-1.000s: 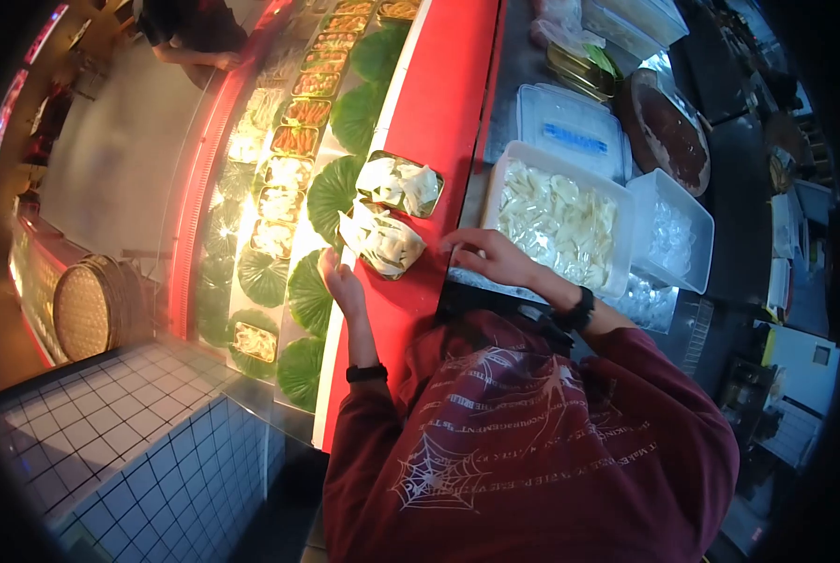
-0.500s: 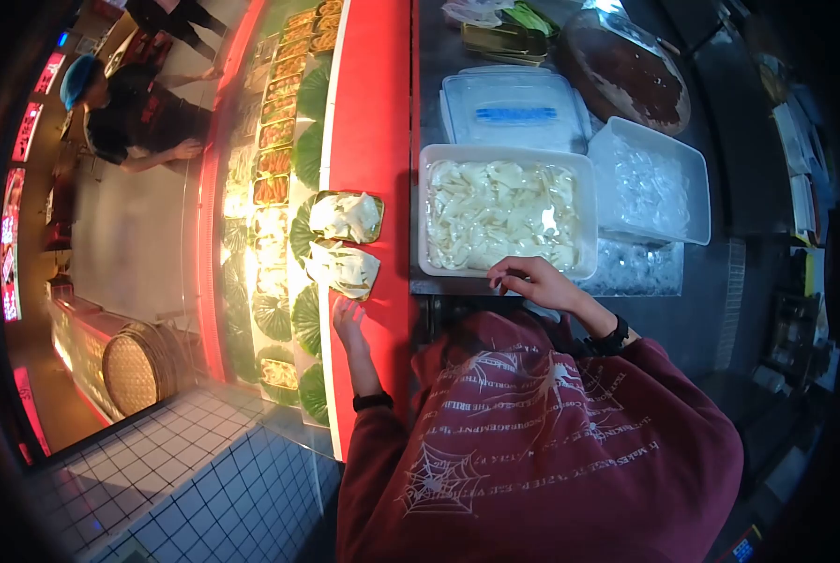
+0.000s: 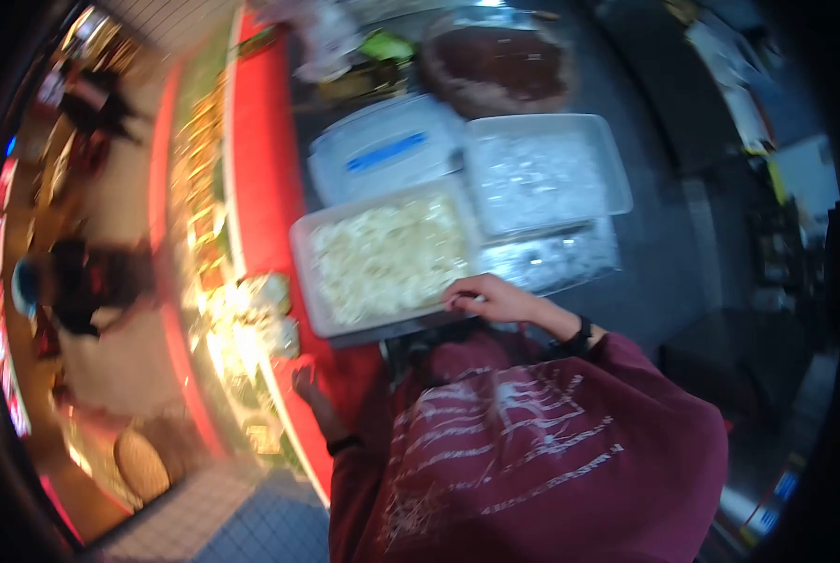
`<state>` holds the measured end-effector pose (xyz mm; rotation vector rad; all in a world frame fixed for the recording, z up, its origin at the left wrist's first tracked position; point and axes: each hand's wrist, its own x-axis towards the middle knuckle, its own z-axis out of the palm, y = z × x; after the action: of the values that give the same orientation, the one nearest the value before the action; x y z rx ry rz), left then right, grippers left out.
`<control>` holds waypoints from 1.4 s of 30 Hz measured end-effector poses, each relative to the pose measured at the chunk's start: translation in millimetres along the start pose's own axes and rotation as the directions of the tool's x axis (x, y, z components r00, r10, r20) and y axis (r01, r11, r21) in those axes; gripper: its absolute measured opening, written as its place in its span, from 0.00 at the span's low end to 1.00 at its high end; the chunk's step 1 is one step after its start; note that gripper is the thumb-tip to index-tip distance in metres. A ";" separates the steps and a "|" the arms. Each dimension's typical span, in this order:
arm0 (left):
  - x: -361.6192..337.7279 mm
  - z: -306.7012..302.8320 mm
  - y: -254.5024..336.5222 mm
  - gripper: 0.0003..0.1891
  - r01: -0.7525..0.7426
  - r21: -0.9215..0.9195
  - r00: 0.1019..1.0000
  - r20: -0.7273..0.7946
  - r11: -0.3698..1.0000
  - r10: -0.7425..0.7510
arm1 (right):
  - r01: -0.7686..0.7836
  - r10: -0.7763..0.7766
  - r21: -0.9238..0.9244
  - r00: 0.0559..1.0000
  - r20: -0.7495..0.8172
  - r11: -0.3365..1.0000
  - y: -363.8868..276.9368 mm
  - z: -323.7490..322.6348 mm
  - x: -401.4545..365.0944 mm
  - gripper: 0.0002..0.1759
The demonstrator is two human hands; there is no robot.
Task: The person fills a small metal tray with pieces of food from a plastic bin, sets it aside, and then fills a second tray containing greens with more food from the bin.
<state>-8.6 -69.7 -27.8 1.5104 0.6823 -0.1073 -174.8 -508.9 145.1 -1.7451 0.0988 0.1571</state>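
Note:
A white tub [image 3: 301,246] full of pale, wet sliced food [image 3: 392,253] stands before me. My right hand [image 3: 490,298] is at its near right corner, fingers curled at the rim; whether they grip the rim or something small, I cannot make out. On the red counter strip [image 3: 262,169], my left hand [image 3: 305,383] is low and smeared by motion, so its fingers do not show clearly. Just beyond it are two small trays of white food, a nearer tray [image 3: 279,336] and a farther tray [image 3: 268,293], both blurred. No contact between that hand and the trays is visible.
A clear tub [image 3: 542,178] of ice-like pieces stands right of the white tub, above a container [image 3: 551,258]. Behind are a blue-marked lid [image 3: 382,150] and a round brown board [image 3: 499,66]. Left, glass divides lit food trays [image 3: 199,178] from a person [image 3: 91,281].
My view has turned, so the tubs appear lower left and tilted, and the picture has blurred. My right hand stays by the tub's near edge; my left hand stays near the small trays.

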 end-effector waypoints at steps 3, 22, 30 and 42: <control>-38.8 19.0 -12.0 0.19 0.082 0.073 0.996 -0.044 0.994 -0.079 | -0.053 0.056 0.026 0.988 -0.145 0.998 7.9 -51.0 -32.7 0.10; -208.0 203.9 -56.5 0.22 0.089 0.093 0.961 0.254 0.992 -0.110 | -0.225 0.009 -0.769 0.962 -0.274 0.598 81.5 -258.6 258.0 0.18; -223.0 209.7 -41.7 0.27 0.062 0.058 0.958 0.276 0.996 -0.076 | -0.362 0.130 -0.823 0.931 -0.340 0.438 142.6 -254.2 339.3 0.22; -233.7 215.4 -33.3 0.33 0.134 -0.019 0.941 0.316 0.991 -0.121 | -0.195 0.337 -0.759 0.941 0.034 0.621 157.3 -293.3 379.5 0.33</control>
<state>-139.6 -354.3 35.2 1.3703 0.5204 -0.4228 190.1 -817.4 -17.8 -2.5401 0.1871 0.6542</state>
